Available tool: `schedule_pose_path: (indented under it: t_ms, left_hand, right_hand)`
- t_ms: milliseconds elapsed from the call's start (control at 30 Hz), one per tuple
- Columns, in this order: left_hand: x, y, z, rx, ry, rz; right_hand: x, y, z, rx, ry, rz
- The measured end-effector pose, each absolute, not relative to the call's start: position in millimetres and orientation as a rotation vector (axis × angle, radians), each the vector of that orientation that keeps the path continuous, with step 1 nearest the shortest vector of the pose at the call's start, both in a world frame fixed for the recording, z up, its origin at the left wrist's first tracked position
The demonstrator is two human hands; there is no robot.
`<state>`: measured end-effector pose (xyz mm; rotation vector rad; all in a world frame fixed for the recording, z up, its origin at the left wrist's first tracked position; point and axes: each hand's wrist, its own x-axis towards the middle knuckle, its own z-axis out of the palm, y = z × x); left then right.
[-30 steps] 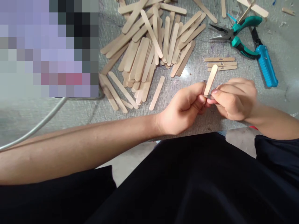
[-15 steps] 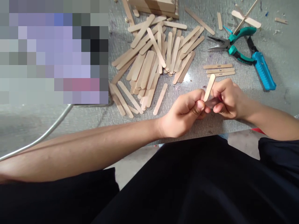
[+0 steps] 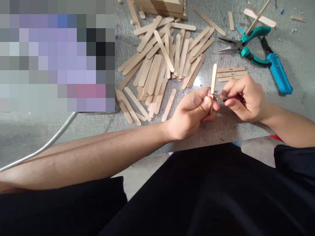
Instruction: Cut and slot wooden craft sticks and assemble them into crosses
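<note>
My left hand [image 3: 190, 113] is closed around the lower part of a wooden craft stick [image 3: 214, 78], which stands nearly upright from between thumb and fingers. A thin, flat metal blade [image 3: 219, 96] is pinched in my right hand [image 3: 249, 98], and its tip meets the stick just above my left thumb. Most of the blade's far end is hidden by the right fingers. Just beyond the hands lie several craft sticks with small dark slits at their middles [image 3: 232, 74].
A loose pile of craft sticks [image 3: 154, 73] covers the table's middle. Long-nose pliers [image 3: 257, 31] and a blue utility knife [image 3: 280, 73] lie at right, near crossed sticks [image 3: 267, 21]. Wooden pieces [image 3: 159, 6] stand at the back. A pale cable [image 3: 52, 141] runs at left.
The stick has been turned more upright and partly edge-on in my left hand. The blade, earlier lying broad side up between both hands, now shows as a thin strip against the stick.
</note>
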<state>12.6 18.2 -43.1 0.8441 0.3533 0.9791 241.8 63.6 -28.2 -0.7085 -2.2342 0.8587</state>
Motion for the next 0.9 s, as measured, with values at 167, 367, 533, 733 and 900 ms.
schedule_pose_path:
  t_ms: [167, 367, 533, 733, 900]
  left_hand:
    - [12, 18, -40, 0.776, 0.417, 0.957]
    - [10, 19, -39, 0.735, 0.431, 0.906]
    - [9, 19, -39, 0.736, 0.441, 0.891]
    - [9, 19, -37, 0.715, 0.433, 0.890]
    - [10, 19, -34, 0.650, 0.408, 0.873]
  right_hand:
    - [240, 62, -26, -0.793, -2.254, 0.560]
    - [239, 57, -19, -0.813, -2.334, 0.345]
    - [241, 56, -19, -0.943, -2.363, 0.447]
    - [238, 57, -19, -0.793, -2.309, 0.391]
    - [237, 57, -18, -0.839, -2.354, 0.376]
